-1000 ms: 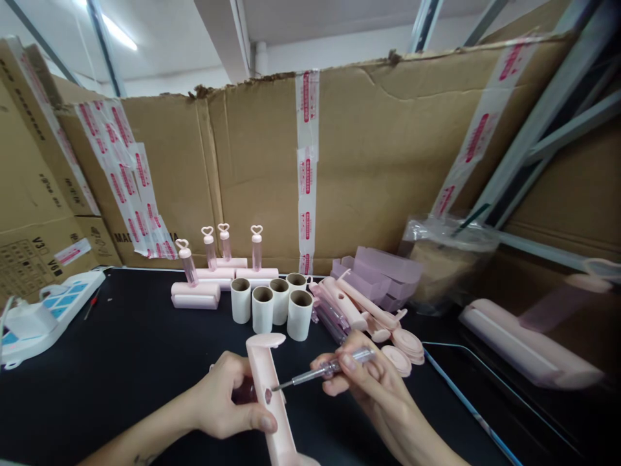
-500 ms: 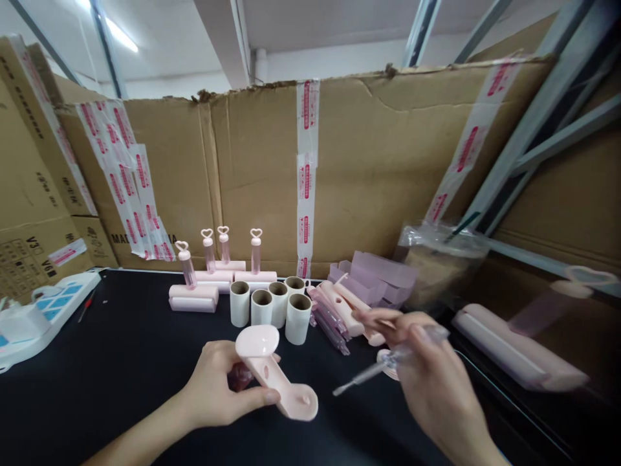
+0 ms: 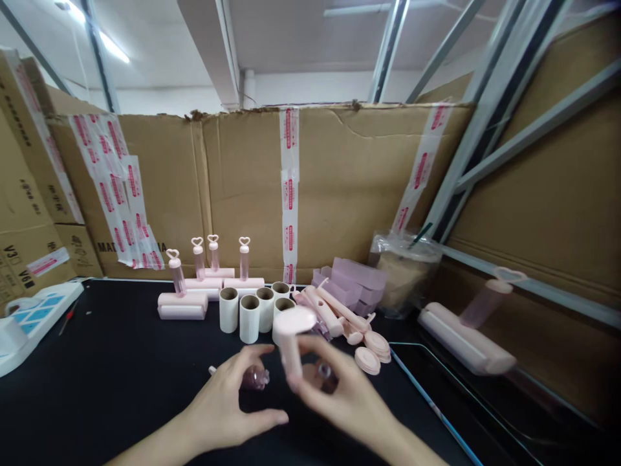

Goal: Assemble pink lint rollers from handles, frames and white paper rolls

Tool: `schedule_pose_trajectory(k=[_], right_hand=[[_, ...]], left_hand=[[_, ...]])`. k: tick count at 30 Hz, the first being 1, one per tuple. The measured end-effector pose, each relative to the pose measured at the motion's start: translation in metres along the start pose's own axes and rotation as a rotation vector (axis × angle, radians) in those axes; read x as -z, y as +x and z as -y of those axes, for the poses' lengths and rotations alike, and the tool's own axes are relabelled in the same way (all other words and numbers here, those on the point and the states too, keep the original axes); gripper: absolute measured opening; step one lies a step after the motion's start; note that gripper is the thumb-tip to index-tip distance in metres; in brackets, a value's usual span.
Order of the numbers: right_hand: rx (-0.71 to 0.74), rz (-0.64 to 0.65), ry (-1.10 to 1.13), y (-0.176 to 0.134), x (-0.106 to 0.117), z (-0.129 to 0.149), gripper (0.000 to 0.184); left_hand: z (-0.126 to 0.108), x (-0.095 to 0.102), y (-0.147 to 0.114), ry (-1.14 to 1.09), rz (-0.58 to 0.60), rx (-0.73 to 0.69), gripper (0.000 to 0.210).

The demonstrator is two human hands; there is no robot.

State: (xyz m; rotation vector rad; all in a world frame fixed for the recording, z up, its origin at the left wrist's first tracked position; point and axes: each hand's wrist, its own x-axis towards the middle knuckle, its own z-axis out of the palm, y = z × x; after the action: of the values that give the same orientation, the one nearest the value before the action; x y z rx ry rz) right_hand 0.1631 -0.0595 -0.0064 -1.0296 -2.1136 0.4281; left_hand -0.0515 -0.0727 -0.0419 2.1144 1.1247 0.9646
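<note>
My left hand [image 3: 228,404] has its thumb and index finger spread apart. A translucent purple handle piece [image 3: 255,378] sits inside its curled fingers, with a small pale tip showing past the back of the hand. My right hand [image 3: 347,391] pinches a curved pale-pink plastic roller arm [image 3: 291,346] with a flat oval end up, blurred by motion. Within the right palm the end of a clear screwdriver handle [image 3: 324,371] shows; the remainder is hidden. Just beyond the hands stand several white cardboard-core rolls [image 3: 249,320].
Assembled pink lint rollers [image 3: 182,305] with heart-shaped loops stand at the back left, another [image 3: 468,340] at the right. Pink arms [image 3: 330,314], round caps [image 3: 367,360] and purple covers [image 3: 354,285] lie right of centre. A power strip [image 3: 36,320] is on the left; cardboard [image 3: 242,188] walls the back.
The pink roller arm has passed from my left hand to my right, which has moved in leftward. The screwdriver is now tucked into the right palm. The view has turned slightly right.
</note>
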Motion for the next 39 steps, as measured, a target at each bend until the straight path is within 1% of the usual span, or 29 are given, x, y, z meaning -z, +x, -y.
schedule_pose_trajectory(k=[1, 3, 4, 5, 6, 7, 9, 11, 13, 16, 19, 23, 26, 31, 33, 35, 37, 38, 39], right_hand=[[-0.045, -0.077, -0.056, 0.007, 0.011, -0.002, 0.03], [-0.156, -0.154, -0.287, 0.026, 0.036, -0.009, 0.033], [-0.235, -0.133, -0.418, 0.038, 0.049, -0.014, 0.034], [-0.312, -0.079, -0.539, 0.05, 0.06, -0.019, 0.034], [-0.37, 0.013, -0.638, 0.062, 0.069, -0.025, 0.034], [-0.39, 0.052, -0.675, 0.072, 0.076, -0.03, 0.031], [-0.423, 0.109, -0.735, 0.09, 0.081, -0.042, 0.027], [-0.434, 0.164, -0.765, 0.101, 0.078, -0.051, 0.024], [-0.443, 0.233, -0.789, 0.106, 0.07, -0.059, 0.021], [-0.47, 0.313, -0.828, 0.109, 0.058, -0.07, 0.022], [-0.494, 0.337, -0.866, 0.109, 0.053, -0.077, 0.026], [-0.477, 0.28, -0.897, 0.105, 0.051, -0.078, 0.026], [-0.441, 0.218, -0.894, 0.101, 0.048, -0.074, 0.031], [-0.39, 0.168, -0.853, 0.098, 0.041, -0.066, 0.028], [-0.379, 0.139, -0.839, 0.096, 0.042, -0.058, 0.03], [-0.356, 0.102, -0.829, 0.088, 0.043, -0.043, 0.031], [-0.268, 0.091, -0.771, 0.073, 0.042, -0.022, 0.03], [-0.191, 0.107, -0.718, 0.063, 0.04, -0.01, 0.029], [-0.049, 0.153, -0.563, 0.052, 0.036, 0.001, 0.034]], left_hand=[[0.002, 0.001, -0.001, -0.011, -0.02, -0.021, 0.053], [0.007, 0.003, -0.002, 0.003, -0.049, -0.091, 0.037], [0.009, 0.004, -0.002, 0.033, -0.056, -0.137, 0.03], [0.012, 0.005, -0.001, 0.079, -0.058, -0.189, 0.027], [0.014, 0.006, 0.0, 0.14, -0.06, -0.244, 0.026], [0.016, 0.007, 0.001, 0.216, -0.062, -0.302, 0.027], [0.018, 0.009, 0.003, 0.398, -0.06, -0.428, 0.029], [0.019, 0.01, 0.004, 0.561, -0.049, -0.557, 0.031], [0.018, 0.011, 0.004, 0.653, -0.039, -0.654, 0.031], [0.016, 0.011, 0.004, 0.67, -0.031, -0.728, 0.031], [0.015, 0.011, 0.006, 0.661, 0.006, -0.765, 0.032], [0.015, 0.012, 0.007, 0.683, 0.034, -0.792, 0.032], [0.016, 0.012, 0.007, 0.721, 0.016, -0.803, 0.032], [0.017, 0.011, 0.005, 0.775, -0.004, -0.804, 0.035], [0.015, 0.011, 0.005, 0.776, -0.022, -0.803, 0.036], [0.013, 0.013, 0.004, 0.731, -0.07, -0.78, 0.035], [0.009, 0.015, 0.003, 0.574, -0.141, -0.73, 0.035], [0.007, 0.015, 0.001, 0.445, -0.174, -0.696, 0.036], [0.005, 0.015, 0.0, 0.29, -0.203, -0.654, 0.037]])
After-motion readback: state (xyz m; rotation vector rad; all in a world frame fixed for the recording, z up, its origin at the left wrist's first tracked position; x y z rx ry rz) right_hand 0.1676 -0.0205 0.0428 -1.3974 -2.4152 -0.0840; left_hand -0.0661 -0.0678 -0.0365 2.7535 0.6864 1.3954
